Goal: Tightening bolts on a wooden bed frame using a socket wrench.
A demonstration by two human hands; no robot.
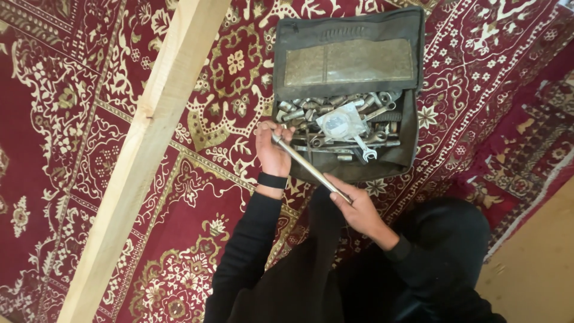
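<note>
My left hand (272, 149) grips head end of long steel ratchet handle (310, 166); right hand (359, 209) pinches tail; best kept level above open dark fabric tool bag (350, 96).

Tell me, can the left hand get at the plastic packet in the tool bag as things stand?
Probably yes. The left hand is at the open bag's edge and the packet lies uncovered on top of the tools, but that hand is gripping one end of a long metal bar.

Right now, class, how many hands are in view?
2: the left hand grips the bar's upper end at the tool bag; the right hand holds its lower end.
</note>
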